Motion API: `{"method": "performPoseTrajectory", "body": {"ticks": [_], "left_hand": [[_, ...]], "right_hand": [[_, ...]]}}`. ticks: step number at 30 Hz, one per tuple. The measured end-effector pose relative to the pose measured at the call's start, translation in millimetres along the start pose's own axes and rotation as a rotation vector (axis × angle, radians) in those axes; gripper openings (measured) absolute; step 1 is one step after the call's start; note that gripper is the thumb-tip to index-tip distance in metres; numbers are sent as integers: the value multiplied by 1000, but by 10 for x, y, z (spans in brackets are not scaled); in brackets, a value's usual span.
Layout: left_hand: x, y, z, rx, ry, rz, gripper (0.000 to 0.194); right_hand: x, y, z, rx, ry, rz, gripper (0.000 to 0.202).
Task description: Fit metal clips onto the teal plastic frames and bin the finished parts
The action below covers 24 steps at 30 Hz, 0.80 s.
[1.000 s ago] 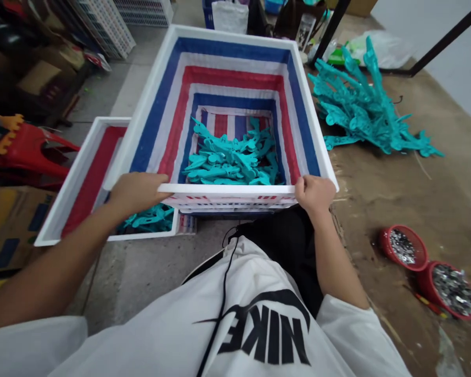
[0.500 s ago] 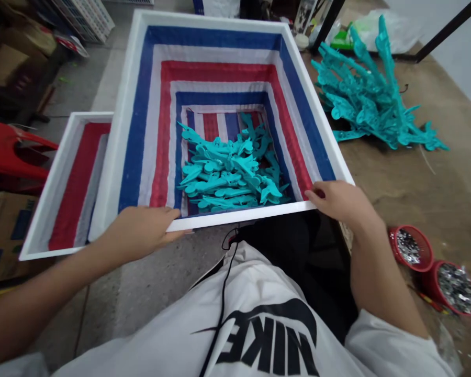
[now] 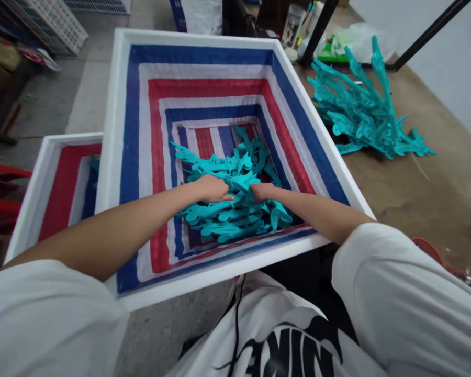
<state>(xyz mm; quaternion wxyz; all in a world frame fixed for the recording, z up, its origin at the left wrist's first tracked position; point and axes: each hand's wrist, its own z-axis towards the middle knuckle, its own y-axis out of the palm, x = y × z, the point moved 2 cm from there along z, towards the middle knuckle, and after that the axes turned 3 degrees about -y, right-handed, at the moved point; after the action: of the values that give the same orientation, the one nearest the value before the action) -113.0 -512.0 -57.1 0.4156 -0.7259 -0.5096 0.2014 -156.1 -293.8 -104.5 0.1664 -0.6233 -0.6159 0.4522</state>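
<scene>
Because the brown work surface (image 3: 396,191) lies just to the right of the grip, it seems to serve as an overflow area within easy reach. Directly around both hands stands the large white-rimmed crate (image 3: 196,37), probably set close to the body so that both arms can reach to its bottom; its striped woven lining (image 3: 204,88) likely stops narrow pieces from slipping out. Left of the grip, beyond the left forearm, a second lined crate (image 3: 73,137) sits partly hidden beside it, perhaps to hold more of the same. Right of the hands and a little beyond them, a tangled teal heap (image 3: 365,118) rests on the surface, its hooked shapes apparently letting it stand piled. Under the fingers, inside the crate, lie the teal plastic clip-like parts (image 3: 220,222), loosely interlocked. The left hand (image 3: 213,188) and right hand (image 3: 262,192) reach in facing each other, pressed among the parts, presumably to work from both sides; the fingertips are buried, so I cannot tell whether either grasps anything. Between them lies one teal piece (image 3: 241,181).
</scene>
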Motion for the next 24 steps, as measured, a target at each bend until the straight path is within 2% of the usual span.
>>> {"method": "performPoseTrajectory", "body": {"ticks": [2, 3, 4, 6, 8, 10, 12, 15, 17, 19, 22, 23, 24], "left_hand": [[-71, 18, -6, -33, -22, -71, 74], [-83, -11, -18, -53, -42, -179, 81], [-81, -58, -32, -65, -58, -360, 86], [-42, -179, -60, -41, -29, -890, 93], [4, -289, -91, 70, 97, -1391, 96], [6, -349, -125, 257, 223, -1651, 97], [-52, -368, -155, 475, 272, -1723, 98], [-162, -401, -175, 710, 315, -1652, 103], [-167, -434, -183, 771, 348, -1572, 114], [-95, -455, -218, 807, 370, -1576, 121], [87, -459, -327, 871, 394, -1724, 112], [142, -458, -366, 898, 401, -1763, 106], [184, -458, -400, 921, 406, -1789, 101]], "right_hand": [[50, -288, -24, -19, -16, 36, 46], [51, -468, -39, -7, -37, 95, 43], [35, -638, -64, 23, -71, 166, 43], [-44, -862, -159, 145, -203, 277, 45], [-170, -879, -303, 326, -420, 285, 49], [-318, -746, -429, 441, -667, 212, 63], [-431, -624, -475, 455, -853, 170, 76], [-449, -669, -420, 507, -908, 171, 63], [-406, -761, -385, 557, -907, 192, 66], [-401, -784, -388, 553, -960, 177, 84], [-474, -686, -434, 594, -996, 55, 140], [-504, -647, -451, 641, -977, 7, 147], [-530, -614, -468, 691, -958, -38, 143]]}}
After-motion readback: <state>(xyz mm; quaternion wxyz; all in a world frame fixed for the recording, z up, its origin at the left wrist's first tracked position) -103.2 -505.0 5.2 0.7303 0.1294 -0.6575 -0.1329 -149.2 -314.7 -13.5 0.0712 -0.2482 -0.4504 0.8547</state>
